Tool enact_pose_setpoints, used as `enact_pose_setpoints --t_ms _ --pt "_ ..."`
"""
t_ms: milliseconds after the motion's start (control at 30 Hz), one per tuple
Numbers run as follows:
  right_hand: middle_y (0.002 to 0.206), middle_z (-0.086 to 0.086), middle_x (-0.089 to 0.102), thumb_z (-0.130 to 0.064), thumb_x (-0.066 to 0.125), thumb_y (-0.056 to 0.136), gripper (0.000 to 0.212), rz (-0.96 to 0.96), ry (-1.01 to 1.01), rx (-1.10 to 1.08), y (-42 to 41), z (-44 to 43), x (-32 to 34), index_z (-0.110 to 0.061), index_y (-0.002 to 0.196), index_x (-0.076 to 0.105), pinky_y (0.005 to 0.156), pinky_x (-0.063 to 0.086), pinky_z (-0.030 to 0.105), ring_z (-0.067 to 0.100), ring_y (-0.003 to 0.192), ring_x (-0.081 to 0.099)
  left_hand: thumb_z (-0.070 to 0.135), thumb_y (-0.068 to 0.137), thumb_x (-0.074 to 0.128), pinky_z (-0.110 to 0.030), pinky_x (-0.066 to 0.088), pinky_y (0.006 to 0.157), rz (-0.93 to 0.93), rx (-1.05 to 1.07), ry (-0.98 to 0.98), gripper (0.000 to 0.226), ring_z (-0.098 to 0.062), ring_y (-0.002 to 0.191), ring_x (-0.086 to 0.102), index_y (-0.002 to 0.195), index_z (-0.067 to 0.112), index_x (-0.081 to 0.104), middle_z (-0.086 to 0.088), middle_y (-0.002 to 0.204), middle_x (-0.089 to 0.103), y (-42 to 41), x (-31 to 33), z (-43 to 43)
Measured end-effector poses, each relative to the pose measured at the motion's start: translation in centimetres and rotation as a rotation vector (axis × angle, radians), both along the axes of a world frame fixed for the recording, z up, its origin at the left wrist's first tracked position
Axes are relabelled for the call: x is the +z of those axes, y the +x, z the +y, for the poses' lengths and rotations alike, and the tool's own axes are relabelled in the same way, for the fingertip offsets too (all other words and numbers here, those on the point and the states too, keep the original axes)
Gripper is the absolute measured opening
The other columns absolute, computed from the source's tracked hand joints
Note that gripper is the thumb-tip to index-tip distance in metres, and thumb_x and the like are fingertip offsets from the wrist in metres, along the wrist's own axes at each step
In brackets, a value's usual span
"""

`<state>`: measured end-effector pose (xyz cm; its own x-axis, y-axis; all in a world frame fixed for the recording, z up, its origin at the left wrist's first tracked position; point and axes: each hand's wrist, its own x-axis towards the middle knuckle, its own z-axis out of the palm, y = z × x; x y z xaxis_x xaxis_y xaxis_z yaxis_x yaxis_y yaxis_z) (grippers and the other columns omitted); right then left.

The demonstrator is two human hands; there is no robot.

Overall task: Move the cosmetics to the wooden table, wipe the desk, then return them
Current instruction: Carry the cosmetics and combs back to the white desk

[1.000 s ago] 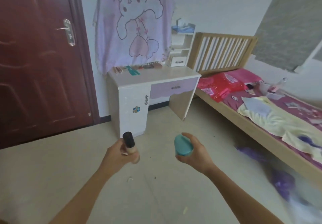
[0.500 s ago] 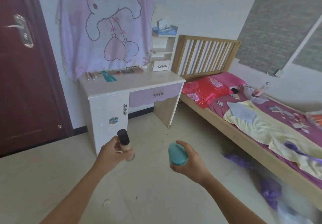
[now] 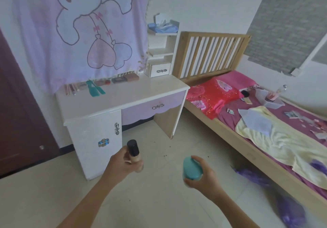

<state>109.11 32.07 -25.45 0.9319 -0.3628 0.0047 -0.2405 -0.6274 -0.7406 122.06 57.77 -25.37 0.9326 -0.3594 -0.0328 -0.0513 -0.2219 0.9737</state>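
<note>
Left hand (image 3: 122, 164) grips bottle (image 3: 134, 154); right hand (image 3: 203, 176) grips teal case (image 3: 192, 168) (upright).

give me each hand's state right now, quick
Left hand: grips the black-capped foundation bottle.
Right hand: holds the teal compact.
</note>
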Motion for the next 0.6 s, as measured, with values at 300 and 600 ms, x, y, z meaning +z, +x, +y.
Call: enact_pose_setpoints --t_ms 300,600 --pt "0.113 -0.012 0.048 -0.027 0.083 0.059 0.073 -0.038 0.014 0.07 11.6 -10.1 -0.3 -0.048 0.112 0.038 0.085 0.039 0.021 0.012 0.102 0.048 0.037 0.046 0.073 -0.035 0.051 0.073 0.006 0.043 0.018 0.039 -0.017 0.075 0.064 0.078 0.025 0.055 0.0 0.079 0.064 10.0 -0.1 -9.2" --pt "0.114 -0.013 0.05 -0.019 0.084 0.06 0.069 -0.094 0.08 0.21 24.6 -19.2 1.2 -0.042 0.112 0.043 0.088 0.046 0.027 0.013 0.105 0.05 0.003 0.066 0.079 -0.03 0.049 0.073 -0.023 0.329 0.014 0.034 -0.018 0.083 0.065 0.083 0.024 0.058 0.003 0.083 0.067 18.1 -0.1 -17.0"
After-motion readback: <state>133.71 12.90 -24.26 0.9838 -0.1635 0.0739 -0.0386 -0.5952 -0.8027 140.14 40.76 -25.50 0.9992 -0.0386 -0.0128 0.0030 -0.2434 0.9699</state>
